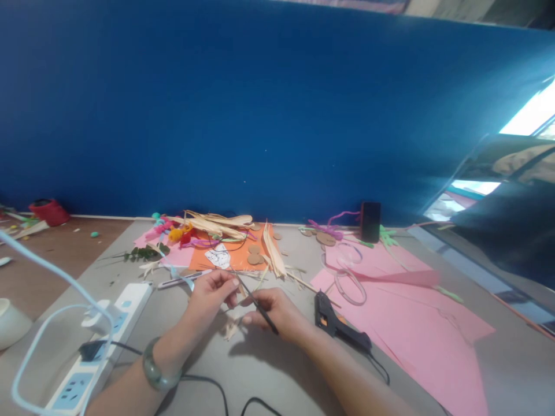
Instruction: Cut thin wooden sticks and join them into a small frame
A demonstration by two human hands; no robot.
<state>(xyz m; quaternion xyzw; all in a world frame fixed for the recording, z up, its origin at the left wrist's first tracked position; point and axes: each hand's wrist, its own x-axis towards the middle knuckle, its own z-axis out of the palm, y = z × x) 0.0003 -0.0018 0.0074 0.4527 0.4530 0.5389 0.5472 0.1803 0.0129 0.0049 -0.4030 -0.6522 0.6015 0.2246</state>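
My left hand, with a green bangle on its wrist, is closed in a pinch; what its fingertips hold is too small to make out. My right hand grips a thin black stick-like tool, its far end slanting up towards the left fingertips. Between the hands shows a small pale strip of dried husk. Under them, pale husk shreds lie close to the table top. To the right of my right hand rests a black glue gun.
A white power strip with cables lies at left. Behind my hands are dried husks, an orange sheet, wooden discs and a craft knife. Pink paper spreads at right; a dark phone-like block stands by the blue partition.
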